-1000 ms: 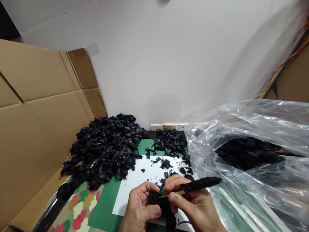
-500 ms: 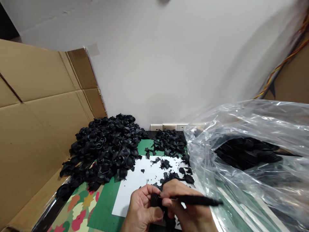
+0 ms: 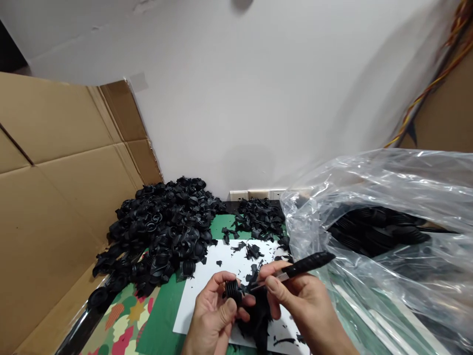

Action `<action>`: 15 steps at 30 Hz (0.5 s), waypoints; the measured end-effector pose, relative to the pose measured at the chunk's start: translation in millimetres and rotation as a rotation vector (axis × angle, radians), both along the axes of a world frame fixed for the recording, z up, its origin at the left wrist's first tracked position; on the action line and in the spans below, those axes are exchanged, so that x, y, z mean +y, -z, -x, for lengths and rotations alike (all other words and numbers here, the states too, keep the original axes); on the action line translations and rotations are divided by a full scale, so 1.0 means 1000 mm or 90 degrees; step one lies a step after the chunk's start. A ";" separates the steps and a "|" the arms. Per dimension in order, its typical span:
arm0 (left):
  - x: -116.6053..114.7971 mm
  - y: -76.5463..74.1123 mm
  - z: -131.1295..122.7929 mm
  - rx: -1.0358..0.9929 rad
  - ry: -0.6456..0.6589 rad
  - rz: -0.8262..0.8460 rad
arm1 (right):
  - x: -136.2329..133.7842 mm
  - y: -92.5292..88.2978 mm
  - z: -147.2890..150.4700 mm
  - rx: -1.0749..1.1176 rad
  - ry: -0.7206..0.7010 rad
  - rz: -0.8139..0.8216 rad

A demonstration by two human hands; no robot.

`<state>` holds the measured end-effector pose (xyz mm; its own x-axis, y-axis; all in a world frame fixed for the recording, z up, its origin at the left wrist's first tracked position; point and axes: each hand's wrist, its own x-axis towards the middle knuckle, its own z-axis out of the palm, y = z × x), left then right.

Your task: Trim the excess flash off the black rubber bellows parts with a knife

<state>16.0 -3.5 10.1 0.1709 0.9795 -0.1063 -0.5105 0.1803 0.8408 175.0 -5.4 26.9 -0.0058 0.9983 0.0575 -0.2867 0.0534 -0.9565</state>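
My left hand (image 3: 216, 310) pinches a small ribbed black rubber part (image 3: 232, 291) between thumb and fingers. In my right hand (image 3: 295, 296) is a slim knife (image 3: 306, 265) with a black-wrapped handle, held like a pen. Its thin tip points left, close to the ribbed part; whether it touches is too fine to tell. Below both hands, black rubber pieces (image 3: 260, 315) lie on a white sheet (image 3: 203, 276), partly covered by my fingers. Small black scraps (image 3: 253, 251) are scattered on the sheet.
A large heap of ribbed black parts (image 3: 162, 231) stands at the left beside a cardboard box (image 3: 74, 182). Black trimmings (image 3: 260, 217) are piled at the back by wall sockets (image 3: 258, 195). A clear plastic bag (image 3: 314, 236) with more black parts spreads on the right.
My right hand has drawn back to the right from the left, and the knife handle now tilts upward. The ribbed part in my left hand shows more fully.
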 end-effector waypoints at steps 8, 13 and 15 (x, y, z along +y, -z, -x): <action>0.002 0.004 -0.003 0.022 -0.028 -0.043 | -0.006 -0.001 0.012 0.033 0.017 0.038; 0.001 0.006 -0.006 0.023 -0.020 -0.061 | -0.007 -0.003 0.017 0.068 0.043 0.047; 0.000 0.006 -0.006 0.022 -0.017 -0.061 | -0.007 -0.002 0.018 0.080 0.035 0.052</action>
